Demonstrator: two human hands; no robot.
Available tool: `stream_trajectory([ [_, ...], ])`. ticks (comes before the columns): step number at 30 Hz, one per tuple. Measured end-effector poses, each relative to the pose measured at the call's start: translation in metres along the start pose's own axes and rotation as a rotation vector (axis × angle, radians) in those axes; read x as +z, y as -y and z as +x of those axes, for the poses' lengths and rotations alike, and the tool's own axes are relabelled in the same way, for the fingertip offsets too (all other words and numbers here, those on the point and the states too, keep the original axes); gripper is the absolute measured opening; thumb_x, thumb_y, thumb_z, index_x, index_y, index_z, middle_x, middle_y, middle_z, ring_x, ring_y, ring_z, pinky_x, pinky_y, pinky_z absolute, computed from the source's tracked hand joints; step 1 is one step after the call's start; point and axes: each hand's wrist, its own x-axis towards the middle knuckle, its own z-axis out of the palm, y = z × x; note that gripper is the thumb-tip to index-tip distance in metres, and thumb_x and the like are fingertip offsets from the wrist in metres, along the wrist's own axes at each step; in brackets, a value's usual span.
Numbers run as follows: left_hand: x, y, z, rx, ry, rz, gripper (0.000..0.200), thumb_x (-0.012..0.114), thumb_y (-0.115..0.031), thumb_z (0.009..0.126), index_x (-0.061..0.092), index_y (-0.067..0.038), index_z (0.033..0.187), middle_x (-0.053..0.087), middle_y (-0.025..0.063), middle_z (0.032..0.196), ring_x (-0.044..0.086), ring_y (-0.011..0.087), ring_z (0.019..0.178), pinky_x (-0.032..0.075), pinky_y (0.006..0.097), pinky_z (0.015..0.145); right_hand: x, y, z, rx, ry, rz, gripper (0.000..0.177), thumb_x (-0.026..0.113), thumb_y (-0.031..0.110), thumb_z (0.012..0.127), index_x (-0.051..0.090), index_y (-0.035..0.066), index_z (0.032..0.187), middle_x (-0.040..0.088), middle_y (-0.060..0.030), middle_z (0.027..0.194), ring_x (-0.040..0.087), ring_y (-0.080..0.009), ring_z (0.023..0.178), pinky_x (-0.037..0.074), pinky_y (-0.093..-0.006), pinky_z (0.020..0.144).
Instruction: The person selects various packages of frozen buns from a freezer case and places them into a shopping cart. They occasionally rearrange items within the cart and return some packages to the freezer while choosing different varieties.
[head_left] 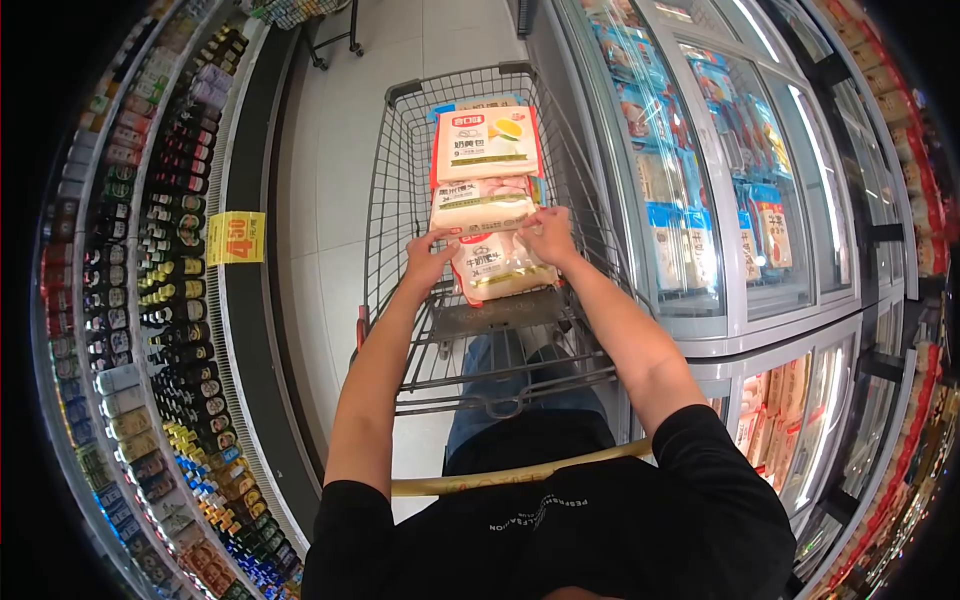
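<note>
Both my hands reach into a dark wire shopping cart [385, 150]. Between them lies a white package with pink and green print [485, 207]; my left hand [430, 255] pinches its near left corner and my right hand [549, 238] pinches its near right corner. Just nearer to me is another white package with dark lettering [490, 262], partly under the held one. Farther off, a larger white package with red edges and a yellow picture [487, 142] rests over the far edge of the middle one. A blue-edged package [445, 107] shows beneath it.
Shelves of bottles [185, 290] with a yellow price tag [236, 238] line the left side. Glass-door freezers [700, 345] holding bagged food stand close on the right. Another cart [335, 40] is at the top left. A yellow cart handle [520, 474] lies before my body.
</note>
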Motion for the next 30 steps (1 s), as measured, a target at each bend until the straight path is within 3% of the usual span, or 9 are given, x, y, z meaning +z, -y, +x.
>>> stream_trajectory([
  [1, 0.004, -0.039, -0.018, -0.053, -0.164, 0.115, 0.041, 0.079, -0.028, 0.083, 0.07, -0.011, 0.119, 0.053, 0.0298, 0.129, 0.042, 0.0375, 0.135, 0.032, 0.0435, 0.116, -0.003, 0.002, 0.0, 0.0, -0.035, -0.069, 0.04, 0.079, 0.029, 0.082, 0.071, 0.004, 0.113, 0.057, -0.0271, 0.13, 0.055, -0.034, 0.122, 0.041, -0.0416, 0.107],
  [4, 0.002, -0.011, 0.0, 0.06, -0.125, 0.212, 0.043, 0.08, -0.029, 0.082, 0.071, -0.007, 0.117, 0.055, 0.028, 0.133, 0.047, 0.0308, 0.134, 0.037, 0.0393, 0.112, 0.019, -0.026, 0.014, -0.021, 0.075, 0.224, 0.044, 0.078, 0.033, 0.082, 0.073, 0.004, 0.115, 0.06, -0.0269, 0.128, 0.059, -0.0329, 0.119, 0.045, -0.041, 0.104],
  [8, 0.0, 0.01, 0.012, -0.003, -0.159, 0.046, 0.038, 0.082, -0.03, 0.08, 0.075, 0.001, 0.1, 0.074, 0.0123, 0.087, 0.068, 0.0154, 0.071, 0.054, 0.0302, 0.068, 0.006, -0.023, 0.019, 0.113, 0.083, 0.34, 0.053, 0.084, 0.034, 0.078, 0.071, -0.001, 0.115, 0.072, -0.0212, 0.102, 0.069, -0.0258, 0.099, 0.052, -0.0363, 0.09],
  [11, -0.004, -0.05, -0.016, -0.145, -0.256, 0.143, 0.045, 0.08, -0.037, 0.085, 0.072, 0.006, 0.095, 0.072, 0.0092, 0.079, 0.066, 0.0155, 0.065, 0.053, 0.0287, 0.062, -0.026, 0.006, 0.006, 0.311, -0.011, 0.422, 0.048, 0.088, 0.036, 0.072, 0.072, -0.003, 0.095, 0.073, -0.0158, 0.085, 0.069, -0.0207, 0.078, 0.054, -0.0348, 0.075],
  [14, 0.0, -0.041, -0.013, -0.268, -0.383, -0.349, 0.052, 0.079, -0.045, 0.085, 0.069, 0.006, 0.084, 0.069, 0.0093, 0.073, 0.063, 0.0154, 0.059, 0.052, 0.0287, 0.056, -0.036, 0.019, 0.0, 0.44, -0.088, 0.444, 0.046, 0.091, 0.038, 0.068, 0.068, 0.0, 0.076, 0.072, -0.0122, 0.078, 0.064, -0.0171, 0.068, 0.051, -0.0344, 0.064],
  [17, 0.002, -0.045, -0.021, -0.438, -0.345, -0.486, 0.05, 0.079, -0.044, 0.085, 0.065, 0.004, 0.089, 0.069, 0.0113, 0.08, 0.066, 0.0185, 0.062, 0.054, 0.0292, 0.054, -0.004, -0.011, 0.0, 0.408, -0.177, 0.519, 0.047, 0.091, 0.039, 0.07, 0.066, 0.0, 0.077, 0.07, -0.0124, 0.08, 0.064, -0.0178, 0.067, 0.052, -0.0349, 0.062],
  [20, 0.0, -0.036, -0.021, -0.489, -0.241, -0.601, 0.042, 0.077, -0.034, 0.087, 0.063, 0.003, 0.098, 0.068, 0.0117, 0.085, 0.067, 0.0198, 0.066, 0.057, 0.0308, 0.056, 0.002, -0.019, 0.007, 0.572, 0.008, 0.902, 0.043, 0.085, 0.036, 0.079, 0.068, -0.001, 0.095, 0.071, -0.0115, 0.091, 0.067, -0.0176, 0.076, 0.055, -0.0333, 0.067],
  [25, -0.026, -0.044, -0.032, -0.551, 0.083, -0.712, 0.025, 0.069, -0.017, 0.089, 0.062, 0.001, 0.106, 0.071, 0.0124, 0.091, 0.069, 0.021, 0.078, 0.058, 0.0315, 0.073, -0.002, -0.018, -0.001, 0.606, 0.163, 0.903, 0.035, 0.083, 0.024, 0.079, 0.068, -0.002, 0.097, 0.07, -0.0122, 0.089, 0.07, -0.0208, 0.08, 0.058, -0.0369, 0.067],
  [30, -0.027, -0.045, -0.051, -0.616, 0.368, -0.517, 0.025, 0.067, -0.028, 0.091, 0.064, -0.007, 0.105, 0.072, 0.0045, 0.086, 0.067, 0.0131, 0.07, 0.055, 0.0274, 0.063, -0.035, -0.001, -0.024, 0.717, 0.321, 1.023, 0.041, 0.077, 0.02, 0.079, 0.064, -0.002, 0.11, 0.069, -0.0142, 0.101, 0.072, -0.0235, 0.081, 0.061, -0.0393, 0.067],
])
